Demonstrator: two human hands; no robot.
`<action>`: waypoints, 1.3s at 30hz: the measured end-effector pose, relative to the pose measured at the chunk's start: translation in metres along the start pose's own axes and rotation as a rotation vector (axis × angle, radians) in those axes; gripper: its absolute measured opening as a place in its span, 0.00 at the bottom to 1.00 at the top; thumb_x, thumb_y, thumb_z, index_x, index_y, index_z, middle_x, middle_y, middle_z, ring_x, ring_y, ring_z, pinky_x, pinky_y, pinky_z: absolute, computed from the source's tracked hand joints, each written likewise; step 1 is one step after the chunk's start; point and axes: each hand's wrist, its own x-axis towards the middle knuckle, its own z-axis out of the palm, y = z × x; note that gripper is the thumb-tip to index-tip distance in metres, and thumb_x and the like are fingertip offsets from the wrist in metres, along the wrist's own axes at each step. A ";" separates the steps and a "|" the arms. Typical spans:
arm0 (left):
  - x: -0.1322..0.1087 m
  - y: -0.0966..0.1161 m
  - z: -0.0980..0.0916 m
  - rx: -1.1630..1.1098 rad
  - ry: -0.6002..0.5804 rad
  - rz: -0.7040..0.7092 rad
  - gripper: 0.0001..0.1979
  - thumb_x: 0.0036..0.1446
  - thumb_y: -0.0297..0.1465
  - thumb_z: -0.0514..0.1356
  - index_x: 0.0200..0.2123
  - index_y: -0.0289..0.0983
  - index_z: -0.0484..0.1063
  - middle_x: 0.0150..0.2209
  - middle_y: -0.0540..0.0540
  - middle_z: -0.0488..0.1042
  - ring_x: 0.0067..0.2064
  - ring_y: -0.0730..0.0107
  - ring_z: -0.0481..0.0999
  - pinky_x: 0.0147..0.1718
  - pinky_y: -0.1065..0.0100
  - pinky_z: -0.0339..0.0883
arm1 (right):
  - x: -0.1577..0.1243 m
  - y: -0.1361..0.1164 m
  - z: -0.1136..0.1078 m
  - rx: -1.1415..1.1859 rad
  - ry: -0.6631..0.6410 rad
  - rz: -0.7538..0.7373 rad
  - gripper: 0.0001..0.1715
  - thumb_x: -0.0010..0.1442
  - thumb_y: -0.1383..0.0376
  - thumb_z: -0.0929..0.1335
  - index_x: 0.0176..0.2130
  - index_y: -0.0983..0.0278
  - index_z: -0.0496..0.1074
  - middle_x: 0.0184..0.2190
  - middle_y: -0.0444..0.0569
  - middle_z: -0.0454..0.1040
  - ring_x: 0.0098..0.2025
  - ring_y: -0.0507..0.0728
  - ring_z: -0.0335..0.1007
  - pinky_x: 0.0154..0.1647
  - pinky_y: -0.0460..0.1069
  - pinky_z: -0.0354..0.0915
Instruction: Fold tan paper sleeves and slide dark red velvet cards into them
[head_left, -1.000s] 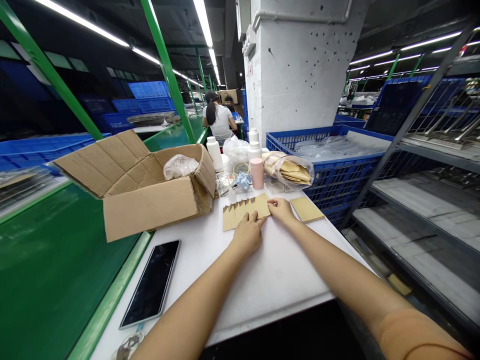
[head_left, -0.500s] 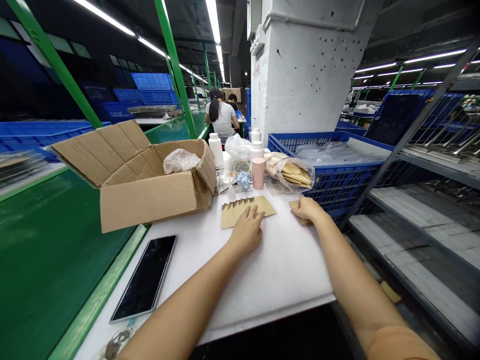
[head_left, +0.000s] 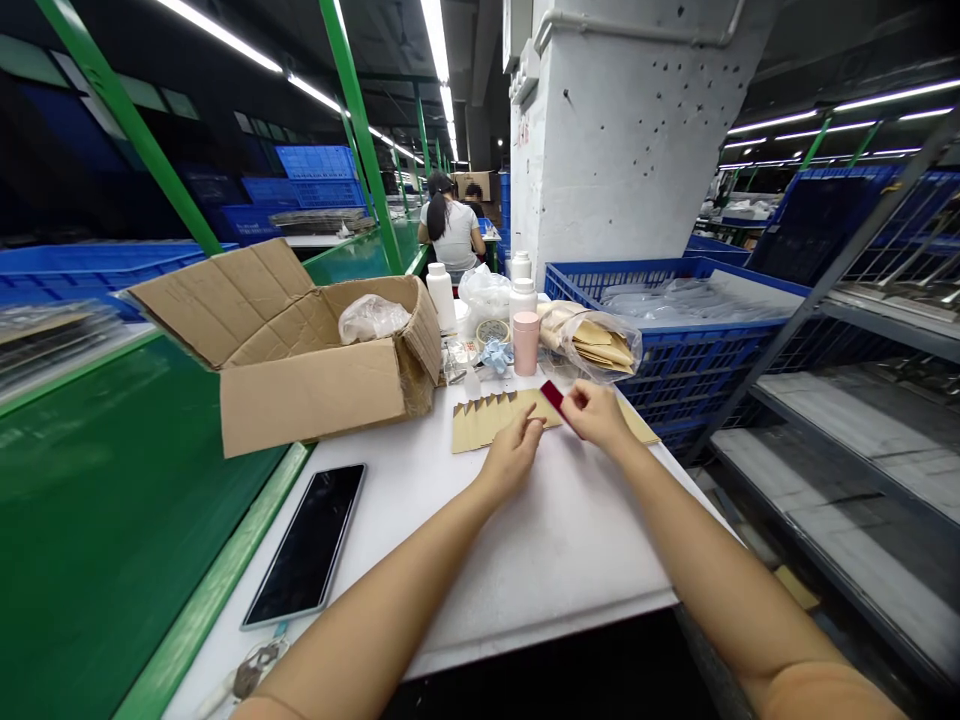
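Note:
A fanned row of small tan paper envelopes (head_left: pixel 491 419) lies on the white table (head_left: pixel 540 560). My left hand (head_left: pixel 514 455) rests at the row's right end, fingers bent and touching the nearest envelope. My right hand (head_left: pixel 598 414) is pinched on a small dark red strip (head_left: pixel 553 397), held just above the table beside the row. A flat stack of tan envelopes (head_left: pixel 640 427) lies just right of that hand, partly hidden by it.
An open cardboard box (head_left: pixel 300 350) with a plastic bag stands at the left. A phone (head_left: pixel 307 545) lies near the green belt (head_left: pixel 97 500). White bottles (head_left: pixel 441 295), a pink cup (head_left: pixel 526 342), a bag of envelopes (head_left: pixel 592 345) and a blue crate (head_left: pixel 675 340) stand behind. A person (head_left: pixel 454 230) sits far back.
My right hand went to the envelope stack at the right, then came back toward the fanned row holding a dark red strip. My left hand stayed on the row.

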 end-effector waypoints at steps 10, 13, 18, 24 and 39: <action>0.000 0.008 -0.010 0.110 0.213 0.136 0.26 0.61 0.31 0.47 0.63 0.39 0.48 0.40 0.44 0.74 0.37 0.62 0.74 0.42 0.63 0.66 | -0.035 -0.050 0.010 0.444 0.038 -0.220 0.06 0.52 0.67 0.63 0.27 0.61 0.69 0.26 0.45 0.72 0.29 0.52 0.68 0.32 0.46 0.64; -0.004 0.012 -0.006 0.181 0.124 0.153 0.31 0.60 0.30 0.48 0.65 0.38 0.41 0.36 0.44 0.74 0.35 0.62 0.74 0.40 0.64 0.67 | -0.035 -0.052 0.005 0.517 0.088 -0.145 0.05 0.52 0.67 0.64 0.28 0.62 0.70 0.27 0.45 0.73 0.30 0.53 0.69 0.34 0.47 0.66; -0.010 0.016 0.000 0.245 0.079 0.230 0.37 0.59 0.28 0.50 0.65 0.37 0.30 0.47 0.39 0.71 0.45 0.60 0.73 0.44 0.62 0.65 | -0.043 -0.061 0.004 0.611 0.105 -0.146 0.05 0.51 0.68 0.65 0.27 0.62 0.71 0.28 0.45 0.74 0.31 0.54 0.71 0.37 0.48 0.67; -0.012 0.017 -0.001 0.398 0.110 0.232 0.37 0.60 0.28 0.49 0.64 0.38 0.27 0.51 0.33 0.68 0.44 0.57 0.73 0.39 0.60 0.67 | -0.046 -0.064 0.002 0.614 0.132 -0.185 0.06 0.51 0.69 0.65 0.28 0.62 0.72 0.28 0.46 0.75 0.32 0.54 0.72 0.37 0.48 0.68; -0.011 0.015 -0.001 0.433 0.121 0.348 0.39 0.59 0.26 0.50 0.64 0.41 0.24 0.57 0.33 0.61 0.52 0.56 0.69 0.42 0.59 0.67 | -0.046 -0.062 0.002 0.591 0.154 -0.206 0.05 0.50 0.71 0.65 0.27 0.63 0.71 0.26 0.45 0.74 0.29 0.53 0.70 0.34 0.47 0.67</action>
